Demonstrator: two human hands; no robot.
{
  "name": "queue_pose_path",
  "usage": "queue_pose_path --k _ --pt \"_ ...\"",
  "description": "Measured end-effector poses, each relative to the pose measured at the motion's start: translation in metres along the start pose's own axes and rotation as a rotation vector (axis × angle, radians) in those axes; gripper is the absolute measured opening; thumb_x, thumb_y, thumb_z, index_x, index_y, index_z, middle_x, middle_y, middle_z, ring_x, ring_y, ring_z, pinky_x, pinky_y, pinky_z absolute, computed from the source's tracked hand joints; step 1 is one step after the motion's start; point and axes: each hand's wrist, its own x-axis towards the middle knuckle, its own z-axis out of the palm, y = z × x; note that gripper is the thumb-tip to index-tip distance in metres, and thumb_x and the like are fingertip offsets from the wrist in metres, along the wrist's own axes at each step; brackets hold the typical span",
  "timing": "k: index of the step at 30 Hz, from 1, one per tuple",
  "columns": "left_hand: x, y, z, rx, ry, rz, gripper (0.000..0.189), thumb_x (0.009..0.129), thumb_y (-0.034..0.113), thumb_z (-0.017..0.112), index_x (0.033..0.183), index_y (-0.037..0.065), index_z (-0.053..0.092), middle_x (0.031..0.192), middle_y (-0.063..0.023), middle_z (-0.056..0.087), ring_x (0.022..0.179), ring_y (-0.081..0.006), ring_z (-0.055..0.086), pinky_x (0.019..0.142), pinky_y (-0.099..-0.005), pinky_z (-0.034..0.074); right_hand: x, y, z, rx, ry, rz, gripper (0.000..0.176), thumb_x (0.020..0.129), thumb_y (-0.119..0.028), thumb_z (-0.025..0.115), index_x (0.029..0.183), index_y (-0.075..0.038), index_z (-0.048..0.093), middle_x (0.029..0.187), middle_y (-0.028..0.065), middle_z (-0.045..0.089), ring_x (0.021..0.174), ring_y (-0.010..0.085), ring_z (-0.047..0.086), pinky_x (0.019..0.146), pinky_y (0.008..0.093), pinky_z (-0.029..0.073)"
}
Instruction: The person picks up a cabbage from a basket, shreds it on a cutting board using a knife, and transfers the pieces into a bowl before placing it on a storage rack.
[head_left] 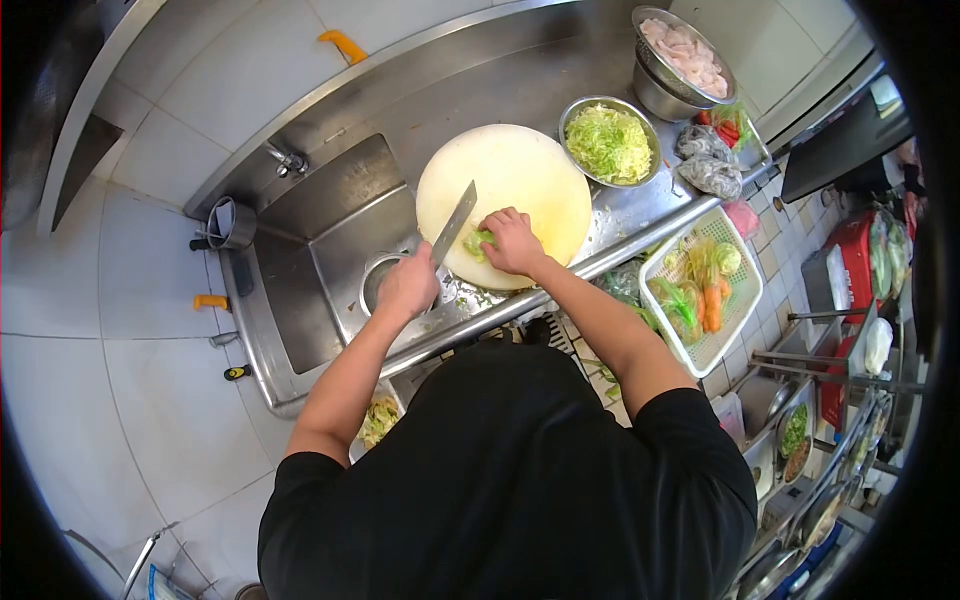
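Note:
My left hand (pixel 408 287) is closed around the handle of a kitchen knife (pixel 457 222), its blade angled up and to the right over the round cutting board (pixel 505 160). On the board, my right hand (pixel 513 243) has its fingers curled over a piece of pale green vegetable (pixel 477 242), perhaps cabbage, close to the blade's right side. Part of that piece is hidden under the fingers. Right of the board's upper edge stands a metal bowl (pixel 650 172) of shredded green vegetable (pixel 608 142).
A sink basin (pixel 340 230) with a faucet (pixel 287 160) lies left; a round metal container (pixel 375 280) sits beside my left hand. At the upper right, a colander (pixel 650 60) holds pale meat near plastic bags (pixel 710 175). A white basket (pixel 735 325) with carrots stands below the counter edge.

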Motion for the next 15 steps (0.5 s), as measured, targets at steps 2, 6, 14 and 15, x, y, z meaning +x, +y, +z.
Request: queue_pose_path --k 2,6,14,15 --pt "0.002 -0.001 0.011 0.019 -0.018 -0.035 0.028 0.106 0.023 0.046 0.128 0.007 0.052 0.109 -0.0313 0.071 0.106 -0.0498 0.069 0.092 -0.062 0.052 -0.005 -0.001 0.001 -0.045 0.124 -0.097 0.033 0.085 -0.021 0.07 0.116 -0.008 0.066 0.117 0.0125 0.066 0.126 0.0333 0.054 0.108 0.0509 0.039" --pt "0.004 -0.003 0.009 0.019 -0.03 -0.033 0.028 0.106 0.024 0.045 0.126 0.007 0.052 0.107 -0.031 0.071 0.105 -0.0496 0.069 0.09 -0.0624 0.052 -0.002 -0.001 -0.001 -0.005 0.108 -0.213 0.027 0.085 -0.017 0.067 0.111 -0.008 0.065 0.112 0.0122 0.066 0.117 0.032 0.057 0.106 0.0483 0.042" --pt "-0.003 0.006 0.004 0.108 -0.056 0.011 0.028 0.099 0.015 0.049 0.125 0.005 0.052 0.104 -0.0321 0.072 0.102 -0.0497 0.071 0.087 -0.0617 0.054 0.001 0.0 0.001 -0.076 0.048 -0.243 0.025 0.086 -0.014 0.063 0.11 -0.006 0.063 0.106 0.0127 0.064 0.107 0.0328 0.061 0.1 0.0454 0.045" --pt "-0.003 0.006 0.002 0.117 -0.052 0.03 0.029 0.098 0.015 0.05 0.125 0.005 0.052 0.103 -0.0322 0.072 0.101 -0.0498 0.071 0.087 -0.0617 0.054 0.0 -0.001 0.001 -0.07 0.046 -0.244 0.025 0.086 -0.015 0.063 0.11 -0.006 0.063 0.107 0.0129 0.064 0.108 0.033 0.06 0.101 0.0458 0.045"
